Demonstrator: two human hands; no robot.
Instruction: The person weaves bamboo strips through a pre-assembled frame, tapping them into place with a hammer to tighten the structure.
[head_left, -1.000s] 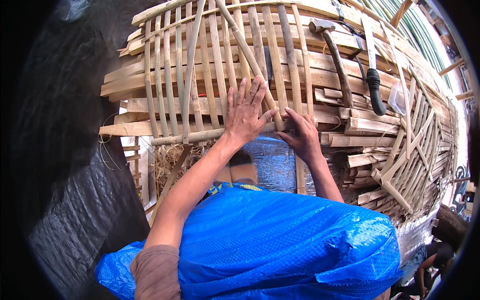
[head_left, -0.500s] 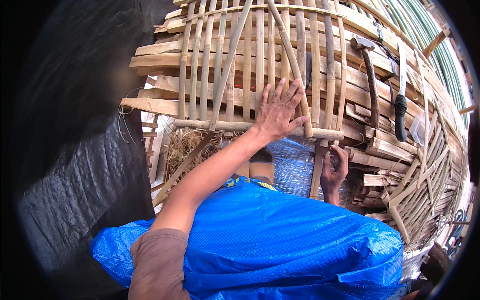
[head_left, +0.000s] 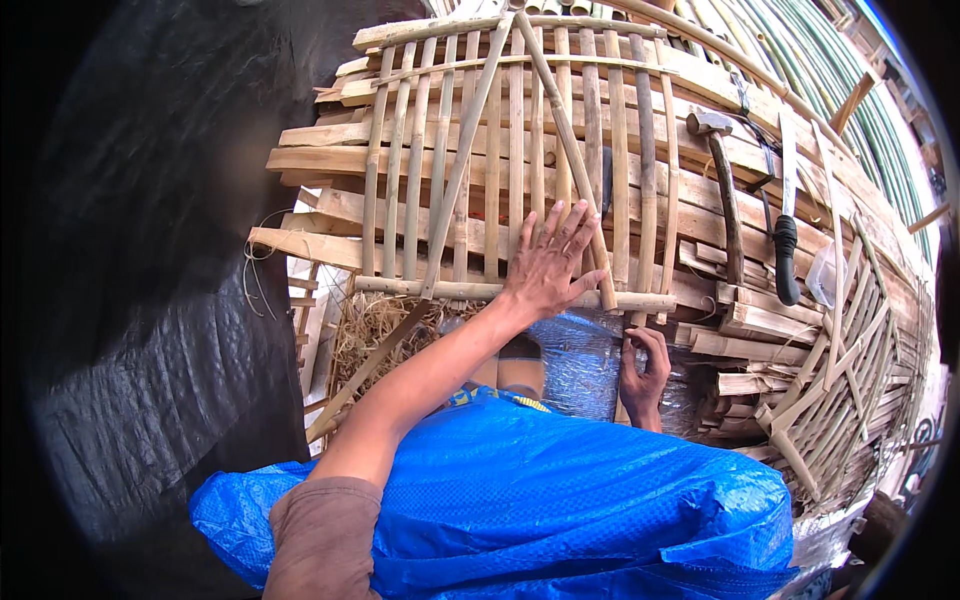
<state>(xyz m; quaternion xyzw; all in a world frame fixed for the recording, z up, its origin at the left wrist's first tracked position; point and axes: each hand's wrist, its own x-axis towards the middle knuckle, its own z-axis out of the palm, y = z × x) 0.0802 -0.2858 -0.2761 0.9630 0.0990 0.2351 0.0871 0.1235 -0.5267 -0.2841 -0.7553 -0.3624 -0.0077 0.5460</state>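
A ladder-like panel of bamboo slats (head_left: 516, 150) lies before me, with crosspieces and two slanting sticks that meet at its far end. My left hand (head_left: 550, 262) rests flat on its near right part, fingers spread over the slats and a slanting stick (head_left: 566, 130). Just below the near crossbar (head_left: 450, 288), my right hand (head_left: 645, 378) has its fingers bent and thumb drawn in, by the end of a slat poking out under the bar. Whether the fingertips pinch that end is unclear. A blue sheet (head_left: 560, 490) covers my lap.
Split wood planks (head_left: 320, 160) lie stacked under the panel. To the right are a hammer (head_left: 727, 190), a black-handled machete (head_left: 786, 240), a clear plastic container (head_left: 825, 275) and a lattice of thin bamboo strips (head_left: 850, 350). Black sheeting (head_left: 170, 350) hangs at the left.
The whole view has shifted, so the panel sits lower in the picture. My right hand has moved slightly left along the crossbar's underside. The left hand stays on the slats.
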